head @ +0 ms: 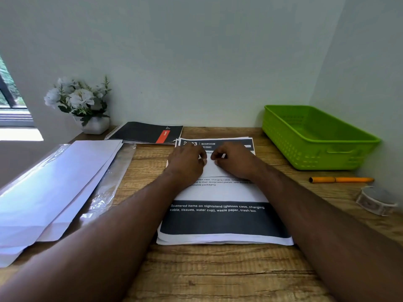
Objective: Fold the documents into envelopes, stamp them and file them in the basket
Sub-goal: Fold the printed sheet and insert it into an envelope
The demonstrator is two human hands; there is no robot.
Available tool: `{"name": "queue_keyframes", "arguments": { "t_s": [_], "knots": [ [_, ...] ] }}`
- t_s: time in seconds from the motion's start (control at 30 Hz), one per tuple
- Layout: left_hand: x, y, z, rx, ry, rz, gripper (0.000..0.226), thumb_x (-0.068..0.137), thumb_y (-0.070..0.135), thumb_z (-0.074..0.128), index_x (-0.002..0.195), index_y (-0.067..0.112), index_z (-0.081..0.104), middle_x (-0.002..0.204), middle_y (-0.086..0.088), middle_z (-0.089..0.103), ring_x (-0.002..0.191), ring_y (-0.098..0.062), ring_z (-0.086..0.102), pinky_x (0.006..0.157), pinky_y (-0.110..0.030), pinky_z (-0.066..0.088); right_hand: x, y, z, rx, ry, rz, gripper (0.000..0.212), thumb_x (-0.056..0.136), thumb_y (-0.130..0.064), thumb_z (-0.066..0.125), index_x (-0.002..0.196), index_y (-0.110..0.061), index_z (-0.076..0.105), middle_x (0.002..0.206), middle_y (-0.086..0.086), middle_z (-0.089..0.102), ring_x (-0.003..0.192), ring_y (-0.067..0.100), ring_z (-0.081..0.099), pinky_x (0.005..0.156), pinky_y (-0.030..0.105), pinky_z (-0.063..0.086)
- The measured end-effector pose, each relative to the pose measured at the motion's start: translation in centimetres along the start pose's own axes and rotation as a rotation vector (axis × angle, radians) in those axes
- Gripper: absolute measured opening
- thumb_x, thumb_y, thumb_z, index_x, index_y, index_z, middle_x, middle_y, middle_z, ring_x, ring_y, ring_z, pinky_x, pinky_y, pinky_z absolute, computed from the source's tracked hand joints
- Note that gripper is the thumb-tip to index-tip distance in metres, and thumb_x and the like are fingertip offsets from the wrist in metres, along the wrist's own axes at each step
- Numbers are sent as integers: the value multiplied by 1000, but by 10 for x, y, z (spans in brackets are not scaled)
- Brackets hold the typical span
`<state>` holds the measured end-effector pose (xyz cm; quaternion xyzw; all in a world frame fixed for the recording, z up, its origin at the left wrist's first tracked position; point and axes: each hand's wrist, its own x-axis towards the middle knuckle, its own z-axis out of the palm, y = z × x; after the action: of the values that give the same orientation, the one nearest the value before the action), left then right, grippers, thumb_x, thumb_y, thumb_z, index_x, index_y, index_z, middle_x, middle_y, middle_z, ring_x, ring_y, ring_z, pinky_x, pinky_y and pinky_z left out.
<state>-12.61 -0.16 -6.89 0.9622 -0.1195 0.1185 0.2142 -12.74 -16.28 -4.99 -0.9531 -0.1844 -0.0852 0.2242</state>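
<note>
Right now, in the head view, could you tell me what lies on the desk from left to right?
Envelopes → clear plastic wrapper → stack of printed documents, both hands pressing on it → green basket → roll of stamps.

light: soft daylight from window [8, 94] at left | glare: envelopes [54, 182] | edges: wide-angle warp, soft

White flowers in a white pot [87, 105] at back left. Beside it, black spiral notebook [148, 132] with red label. Window [11, 99] far left.
</note>
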Motion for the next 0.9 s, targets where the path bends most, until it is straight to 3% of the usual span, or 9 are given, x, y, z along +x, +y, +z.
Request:
{"name": "queue_keyframes", "arguments": {
  "t_s": [0.17, 0.33, 0.43, 0.57, 0.67, 0.77, 0.9],
  "knots": [
    [-3, 5, -1, 22, -1, 5, 21, 96, 18, 46, 108, 26, 62, 122, -2, 53, 121, -29, 42, 100, -39, 33, 3, -5, 4, -79, 14, -49, 23, 89, -8, 56, 104, -11, 73, 107, 5, 71, 100, 19, 63, 78, 19, 36],
    [-7, 7, -3, 34, -12, 11, 26, 94, 13, 46, 109, 28, 61, 118, -3, 53, 119, -30, 42, 94, -42, 35, 7, -10, 2, -221, 17, -50, 23, 91, -18, 54, 103, -16, 74, 104, 7, 71, 97, 25, 63, 80, 31, 46],
    [-9, 9, -6, 45, -23, -3, 30, 94, 11, 45, 110, 31, 60, 119, -4, 52, 119, -29, 41, 92, -42, 36, 7, -9, -2, -259, 25, -27, 21, 88, -16, 56, 96, -16, 75, 101, 6, 72, 95, 24, 64, 73, 24, 40],
    [-10, 12, -8, 68, -28, -17, 28, 95, 12, 45, 108, 30, 60, 119, -4, 52, 118, -29, 42, 87, -40, 35, -1, 4, -14, -260, 16, 41, 20, 85, -12, 61, 96, -16, 76, 105, 1, 72, 101, 20, 64, 80, 22, 42],
    [-11, 11, -8, 59, -32, -16, 24, 96, 14, 44, 107, 29, 60, 117, -3, 52, 116, -29, 42, 83, -39, 31, -9, 17, -27, -322, 45, 120, 20, 82, -12, 62, 92, -18, 77, 97, -4, 74, 94, 17, 66, 81, 18, 43],
    [-12, 11, -10, 76, -34, 3, 25, 96, 14, 44, 109, 29, 59, 118, -2, 51, 117, -28, 42, 88, -42, 35, -11, 28, -33, -326, 59, 222, 17, 80, -13, 58, 84, -16, 74, 88, 4, 73, 82, 23, 67, 79, 32, 54],
    [-14, 21, -14, 218, -96, 86, 47, 93, 5, 38, 126, 35, 54, 131, -3, 47, 126, -31, 41, 96, -51, 39, -16, 10, -31, -396, 162, 255, 14, 87, -10, 48, 79, -12, 60, 97, 11, 68, 88, 27, 65, 80, 34, 53]
  ]
}}
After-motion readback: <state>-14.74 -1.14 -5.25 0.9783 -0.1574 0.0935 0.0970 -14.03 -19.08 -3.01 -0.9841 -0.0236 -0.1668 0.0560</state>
